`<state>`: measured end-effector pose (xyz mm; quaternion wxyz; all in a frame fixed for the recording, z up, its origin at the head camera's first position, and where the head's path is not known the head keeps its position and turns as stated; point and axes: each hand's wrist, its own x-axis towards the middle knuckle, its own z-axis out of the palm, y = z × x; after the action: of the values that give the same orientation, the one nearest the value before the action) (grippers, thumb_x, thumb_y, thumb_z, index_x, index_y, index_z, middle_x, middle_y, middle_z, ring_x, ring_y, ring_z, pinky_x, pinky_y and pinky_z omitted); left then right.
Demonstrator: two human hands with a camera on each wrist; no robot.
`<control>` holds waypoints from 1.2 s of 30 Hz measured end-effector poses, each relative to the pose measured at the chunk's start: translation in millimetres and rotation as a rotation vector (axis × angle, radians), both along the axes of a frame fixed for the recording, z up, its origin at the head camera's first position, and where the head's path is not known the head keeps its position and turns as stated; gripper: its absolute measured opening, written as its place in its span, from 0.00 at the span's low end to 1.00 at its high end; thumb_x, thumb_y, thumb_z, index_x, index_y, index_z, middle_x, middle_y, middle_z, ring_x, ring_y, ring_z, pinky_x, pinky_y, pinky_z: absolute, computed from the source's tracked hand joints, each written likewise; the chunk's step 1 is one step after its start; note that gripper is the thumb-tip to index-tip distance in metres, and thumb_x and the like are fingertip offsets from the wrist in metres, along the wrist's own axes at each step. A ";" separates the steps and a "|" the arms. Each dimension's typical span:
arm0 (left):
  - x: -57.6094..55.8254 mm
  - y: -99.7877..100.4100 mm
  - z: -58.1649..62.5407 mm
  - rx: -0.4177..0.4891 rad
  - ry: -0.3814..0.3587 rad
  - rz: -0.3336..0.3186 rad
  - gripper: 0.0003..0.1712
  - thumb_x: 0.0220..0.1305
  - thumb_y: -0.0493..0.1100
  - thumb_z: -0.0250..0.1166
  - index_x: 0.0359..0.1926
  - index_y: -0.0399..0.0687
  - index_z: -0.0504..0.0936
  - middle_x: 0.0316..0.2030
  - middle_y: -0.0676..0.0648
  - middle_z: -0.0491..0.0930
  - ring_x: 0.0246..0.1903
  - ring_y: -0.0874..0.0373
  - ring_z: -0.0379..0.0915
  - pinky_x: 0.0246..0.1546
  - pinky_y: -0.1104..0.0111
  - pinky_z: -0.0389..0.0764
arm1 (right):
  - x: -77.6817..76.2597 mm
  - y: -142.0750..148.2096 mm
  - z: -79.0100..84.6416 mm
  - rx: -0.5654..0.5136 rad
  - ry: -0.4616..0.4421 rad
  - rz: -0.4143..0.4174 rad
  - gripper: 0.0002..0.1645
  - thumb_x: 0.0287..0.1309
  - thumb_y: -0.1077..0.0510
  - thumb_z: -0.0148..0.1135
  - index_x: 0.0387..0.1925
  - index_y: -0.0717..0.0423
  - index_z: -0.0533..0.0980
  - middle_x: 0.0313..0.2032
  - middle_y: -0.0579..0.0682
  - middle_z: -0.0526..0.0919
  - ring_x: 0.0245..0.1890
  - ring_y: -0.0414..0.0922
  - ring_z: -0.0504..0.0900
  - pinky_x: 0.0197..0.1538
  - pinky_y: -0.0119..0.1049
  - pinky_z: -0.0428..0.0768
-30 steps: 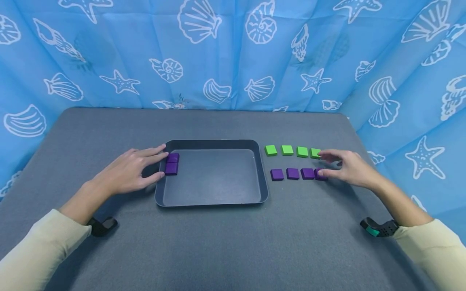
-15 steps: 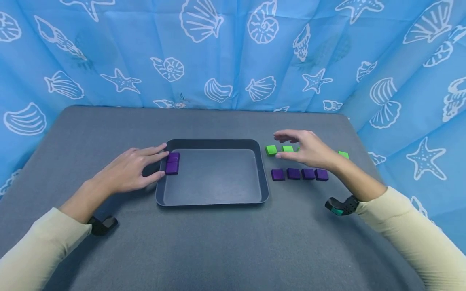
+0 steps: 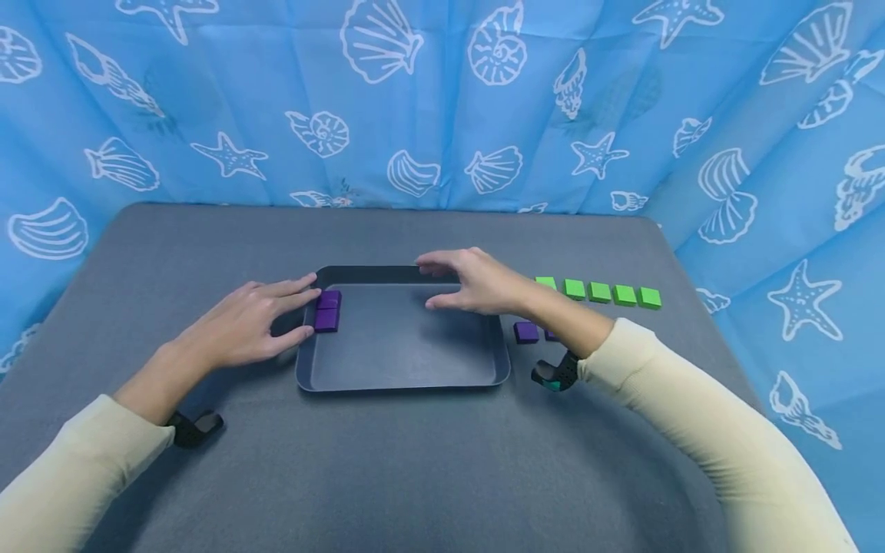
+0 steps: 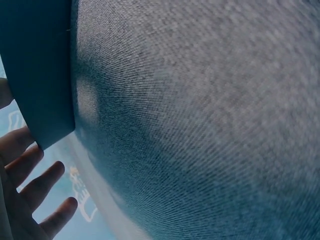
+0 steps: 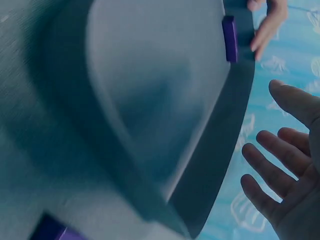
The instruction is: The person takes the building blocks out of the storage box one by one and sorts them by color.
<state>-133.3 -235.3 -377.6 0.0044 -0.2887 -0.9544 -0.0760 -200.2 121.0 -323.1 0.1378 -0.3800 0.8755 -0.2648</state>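
My left hand (image 3: 242,326) lies over the left rim of the dark grey tray (image 3: 408,389), fingers spread and fairly straight. Its fingertips are right beside two purple square blocks (image 3: 327,319), which sit one behind the other against the tray's left wall. In the left wrist view, the fingers (image 4: 37,190) reach past the tray's outer wall (image 4: 42,65). Above the tray's right part hovers my right hand (image 3: 477,284), thumb and fingers apart. Nothing shows between these fingers (image 5: 270,170) in the right wrist view.
Right of the tray, a row of several green square blocks (image 3: 599,293) lies on the grey table (image 3: 387,468). A purple block (image 3: 526,332) shows in front of them; others are partly or wholly hidden by my right forearm. A blue shell-patterned curtain (image 3: 429,100) hangs behind.
My right hand has moved left from the right end of the block rows, over the green blocks, to above the tray. My left hand and the two blocks in the tray have stayed put.
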 end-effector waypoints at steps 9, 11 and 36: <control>-0.7 0.3 -1.7 0.005 -0.015 0.011 0.37 0.68 0.59 0.61 0.70 0.45 0.70 0.72 0.40 0.62 0.64 0.37 0.69 0.61 0.36 0.65 | 2.7 -40.1 -12.9 0.086 -0.030 0.066 0.39 0.59 0.52 0.72 0.69 0.56 0.68 0.62 0.52 0.78 0.60 0.46 0.78 0.63 0.41 0.75; -0.7 0.5 -2.0 0.006 -0.020 0.011 0.37 0.68 0.59 0.61 0.70 0.45 0.70 0.73 0.40 0.62 0.64 0.37 0.69 0.61 0.35 0.64 | 3.6 -48.0 -15.3 0.100 -0.035 0.084 0.39 0.59 0.52 0.72 0.69 0.57 0.68 0.62 0.52 0.79 0.60 0.46 0.78 0.63 0.40 0.75; -1.4 -1.4 1.3 0.032 -0.037 -0.001 0.39 0.66 0.59 0.63 0.71 0.43 0.68 0.72 0.39 0.63 0.64 0.37 0.68 0.61 0.33 0.62 | 10.0 -105.8 -32.9 0.093 -0.162 0.221 0.38 0.59 0.56 0.71 0.68 0.61 0.68 0.64 0.54 0.76 0.61 0.46 0.78 0.62 0.32 0.74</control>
<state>-134.7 -236.7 -376.4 -0.0085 -0.2874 -0.9529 -0.0964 -190.2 15.1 -356.0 0.2538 -0.4446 0.8258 -0.2368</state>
